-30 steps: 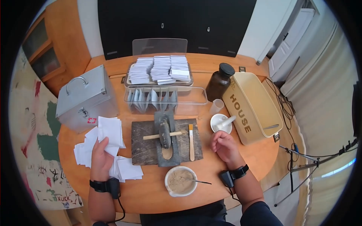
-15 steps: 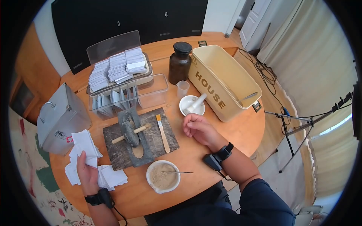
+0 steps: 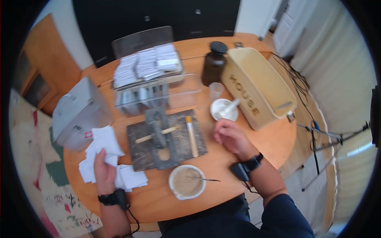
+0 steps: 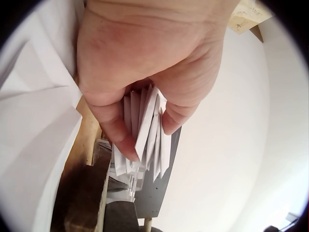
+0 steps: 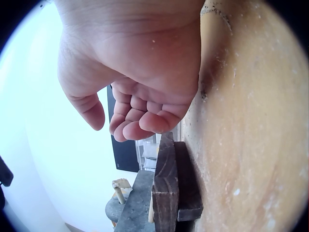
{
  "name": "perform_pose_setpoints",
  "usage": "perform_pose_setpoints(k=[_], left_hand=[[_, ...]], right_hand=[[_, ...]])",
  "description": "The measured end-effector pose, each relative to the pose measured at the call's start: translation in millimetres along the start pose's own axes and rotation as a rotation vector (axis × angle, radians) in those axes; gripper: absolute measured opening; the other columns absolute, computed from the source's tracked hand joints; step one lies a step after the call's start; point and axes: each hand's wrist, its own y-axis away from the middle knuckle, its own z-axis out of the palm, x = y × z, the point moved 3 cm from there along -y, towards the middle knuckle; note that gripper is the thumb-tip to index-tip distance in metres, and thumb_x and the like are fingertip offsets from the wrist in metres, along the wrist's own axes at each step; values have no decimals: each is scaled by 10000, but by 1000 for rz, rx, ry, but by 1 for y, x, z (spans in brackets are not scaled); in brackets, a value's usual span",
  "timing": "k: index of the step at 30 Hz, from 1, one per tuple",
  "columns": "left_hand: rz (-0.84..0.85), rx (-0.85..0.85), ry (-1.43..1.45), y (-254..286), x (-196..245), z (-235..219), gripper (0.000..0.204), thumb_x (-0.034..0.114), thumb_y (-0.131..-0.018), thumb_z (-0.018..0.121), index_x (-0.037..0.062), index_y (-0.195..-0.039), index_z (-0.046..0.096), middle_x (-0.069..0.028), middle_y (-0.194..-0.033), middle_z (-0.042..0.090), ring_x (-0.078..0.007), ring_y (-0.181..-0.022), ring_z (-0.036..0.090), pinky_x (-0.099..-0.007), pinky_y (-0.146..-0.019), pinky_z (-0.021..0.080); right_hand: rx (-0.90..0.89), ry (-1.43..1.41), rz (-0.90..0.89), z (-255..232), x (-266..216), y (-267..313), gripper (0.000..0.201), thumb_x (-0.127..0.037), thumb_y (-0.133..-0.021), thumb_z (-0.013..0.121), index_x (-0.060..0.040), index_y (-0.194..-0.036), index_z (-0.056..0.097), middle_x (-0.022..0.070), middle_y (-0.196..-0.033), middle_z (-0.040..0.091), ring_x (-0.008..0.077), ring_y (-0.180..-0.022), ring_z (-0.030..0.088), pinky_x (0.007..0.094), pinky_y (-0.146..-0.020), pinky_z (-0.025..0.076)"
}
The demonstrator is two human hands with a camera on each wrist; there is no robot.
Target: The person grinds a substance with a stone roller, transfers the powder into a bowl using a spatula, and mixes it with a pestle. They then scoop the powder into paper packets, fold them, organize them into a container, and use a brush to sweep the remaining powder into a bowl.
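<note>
My left hand (image 3: 105, 172) grips a small stack of folded white paper packets (image 4: 153, 130) between thumb and fingers, above more white papers (image 3: 133, 177) lying on the table's left side. On the right, my right hand (image 3: 234, 139) hangs loosely curled and holds nothing, just in front of a white mortar (image 3: 217, 106) with a white pestle (image 3: 232, 107). Between the hands, a dark board (image 3: 139, 154) carries a grey stone grinding trough (image 3: 171, 162) with a stone wheel on a wooden rod (image 3: 143, 139), and a flat brush (image 3: 192, 139). Nearer me stands a bowl (image 3: 171, 186) of beige powder with a spoon handle sticking out.
Behind the board are a clear box (image 3: 186, 93) with grey-blue packets and a lidded tray of white packets (image 3: 147, 63). A metal case (image 3: 79, 115) stands left. A brown bottle (image 3: 214, 67), a plastic cup (image 3: 216, 91) and a cream HOUSE bin (image 3: 246, 93) stand right.
The head view has swung right and then partly back left. My left hand keeps its grip on the packets; my right hand stays loosely curled near the mortar.
</note>
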Motion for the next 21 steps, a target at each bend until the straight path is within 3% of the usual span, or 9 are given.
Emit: perform_pose_setpoints(k=[6,8,11,12,14,16,18,19,21], left_hand=[[38,16,-28,5,3,22,403,130,-975,553,37,-1361,485,-92,-1244,630,-242,-1112,631,-400,-945,520],[-32,-49,-40,5,3,22,432,126,-980,537,46,-1396,451,-95,-1258,620,-235,-1121,627,-399,-924,531],[-14,-36,-4,4,4,24,456,124,-984,530,49,-1422,424,-98,-1280,607,-228,-1135,624,-388,-907,541],[-7,-28,5,4,5,25,463,124,-985,529,44,-1427,417,-99,-1289,603,-228,-1142,622,-383,-909,541],[-17,-32,12,3,6,24,468,122,-987,524,33,-1431,408,-97,-1307,592,-230,-1155,616,-392,-920,541],[-18,-52,10,4,9,25,469,114,-985,529,20,-1428,407,-101,-1319,584,-226,-1175,605,-392,-953,527],[-15,-57,58,3,10,27,483,92,-977,536,8,-1431,397,-114,-1333,569,-242,-1196,590,-408,-980,512],[-10,-58,100,4,11,27,497,71,-969,543,-5,-1435,386,-128,-1347,554,-257,-1216,574,-425,-1008,496],[-10,-67,103,3,11,26,496,74,-970,545,-5,-1434,389,-128,-1343,556,-258,-1209,578,-425,-1003,498]], right_hand=[[-22,18,-44,3,-7,0,96,-130,-932,591,-49,-982,587,37,-838,615,117,-739,571,232,-649,450],[-7,48,-42,23,-24,1,70,-111,-935,589,-47,-961,590,34,-823,612,116,-722,566,230,-639,443],[86,526,61,45,-50,3,50,-81,-936,614,-43,-904,609,10,-804,620,89,-707,574,224,-617,441],[83,532,65,57,-56,-3,50,-81,-936,614,-43,-904,609,10,-804,620,89,-707,574,224,-617,441],[7,951,-18,82,-74,-23,77,-105,-940,629,-35,-907,628,2,-802,618,67,-719,578,232,-633,460],[5,1429,-135,109,-87,-49,63,-90,-907,646,-27,-910,649,38,-807,632,140,-734,615,280,-669,492],[-70,1727,-401,118,-88,-81,87,-82,-852,670,-30,-921,671,90,-841,648,253,-791,640,345,-712,517],[-74,1733,-399,115,-84,-96,87,-82,-852,670,-30,-921,671,90,-841,648,253,-791,640,345,-712,517],[-248,1911,-673,116,-75,-119,153,-100,-815,715,-37,-948,676,95,-898,654,275,-817,626,353,-746,515]])
